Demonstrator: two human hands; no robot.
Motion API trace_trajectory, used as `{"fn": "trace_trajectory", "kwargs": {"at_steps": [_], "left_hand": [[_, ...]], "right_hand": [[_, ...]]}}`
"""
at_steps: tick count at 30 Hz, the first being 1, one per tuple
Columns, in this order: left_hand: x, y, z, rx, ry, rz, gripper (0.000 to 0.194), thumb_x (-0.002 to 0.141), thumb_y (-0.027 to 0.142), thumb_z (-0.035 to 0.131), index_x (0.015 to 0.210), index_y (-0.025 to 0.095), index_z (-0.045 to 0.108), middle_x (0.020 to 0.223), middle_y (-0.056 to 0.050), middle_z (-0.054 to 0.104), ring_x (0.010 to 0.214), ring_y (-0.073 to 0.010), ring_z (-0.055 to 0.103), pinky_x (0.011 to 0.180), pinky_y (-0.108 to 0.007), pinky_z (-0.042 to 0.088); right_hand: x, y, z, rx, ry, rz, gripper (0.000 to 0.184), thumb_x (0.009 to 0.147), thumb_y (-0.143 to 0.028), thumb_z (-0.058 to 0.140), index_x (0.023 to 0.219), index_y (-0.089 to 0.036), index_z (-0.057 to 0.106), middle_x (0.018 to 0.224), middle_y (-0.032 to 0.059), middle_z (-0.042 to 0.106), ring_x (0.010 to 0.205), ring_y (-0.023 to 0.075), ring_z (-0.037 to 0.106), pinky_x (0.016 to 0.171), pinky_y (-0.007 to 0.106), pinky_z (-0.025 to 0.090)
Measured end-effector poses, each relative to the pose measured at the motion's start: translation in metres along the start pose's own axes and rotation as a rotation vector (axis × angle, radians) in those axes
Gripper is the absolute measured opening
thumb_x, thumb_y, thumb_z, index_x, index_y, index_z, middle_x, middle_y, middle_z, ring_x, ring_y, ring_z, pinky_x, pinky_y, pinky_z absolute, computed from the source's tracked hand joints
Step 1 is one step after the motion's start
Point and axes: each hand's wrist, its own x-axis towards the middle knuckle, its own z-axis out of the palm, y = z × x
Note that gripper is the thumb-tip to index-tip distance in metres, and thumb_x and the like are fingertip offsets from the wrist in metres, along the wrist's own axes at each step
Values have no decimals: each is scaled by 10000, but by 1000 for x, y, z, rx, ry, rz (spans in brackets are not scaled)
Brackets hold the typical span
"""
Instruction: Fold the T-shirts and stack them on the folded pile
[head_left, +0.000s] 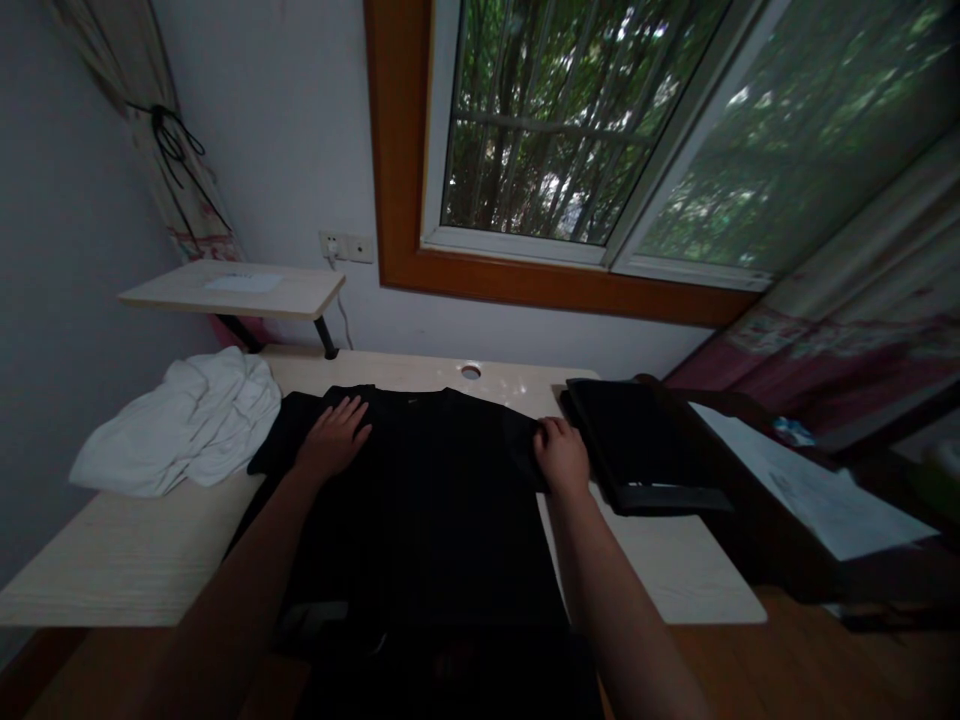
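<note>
A black T-shirt [442, 500] lies spread out on the light wooden desk [660, 570], its neckline toward the wall and its lower part hanging toward me. My left hand [334, 437] rests flat on the shirt near the left shoulder, fingers stretched out. At the opposite sleeve, my right hand [562, 455] has its fingers bent over the sleeve's edge and seems to pinch the cloth; the fingertips are partly hidden. The left sleeve lies out beyond my left hand.
A crumpled white cloth [187, 425] lies at the desk's left, below a small raised shelf [232, 288] with a paper on it. A dark flat case [645, 445] sits right of the shirt. Farther right are papers [810, 485] on a dark surface. Behind is a window [555, 130].
</note>
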Motion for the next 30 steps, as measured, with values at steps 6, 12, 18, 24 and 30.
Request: {"fn": "trace_trajectory", "kwargs": {"at_steps": [6,12,18,24,30], "left_hand": [[1,-9,-2,19,-26,-10,600,1024,470,317,1539,190,446,1643,-86,382,1545,-266,299,1254,-483,235],[-2,-12,-4,22,-38,0,619,1026,475,308,1553,173,425,1653,-102,357,1550,-281,284,1251,-501,233],[-1,-20,-3,-6,-73,10,623,1021,514,323,1555,209,423,1664,-90,339,1555,-287,268,1249,-527,233],[6,-23,-8,-121,-123,-27,629,975,517,444,1533,229,456,1684,-97,297,1560,-333,241,1238,-583,243],[12,45,-17,-206,-42,188,453,991,387,466,1402,256,603,1610,-85,443,1543,-319,290,1231,-617,242]], "right_hand": [[-3,0,-2,-50,-36,100,381,960,-258,509,1301,-169,653,1274,153,658,1127,319,548,918,408,439],[-4,2,-3,-97,-14,186,438,947,-288,529,1345,-128,620,1236,206,628,1101,351,544,898,430,431],[-3,5,0,-23,-13,259,458,886,-355,596,1271,-111,646,1130,214,641,1044,352,569,898,431,434],[-1,17,5,418,-30,388,413,786,-342,619,1171,-194,644,897,70,676,853,259,616,828,358,465],[3,23,5,798,186,462,612,735,-399,668,1303,-197,564,897,3,571,833,201,580,850,343,473]]}}
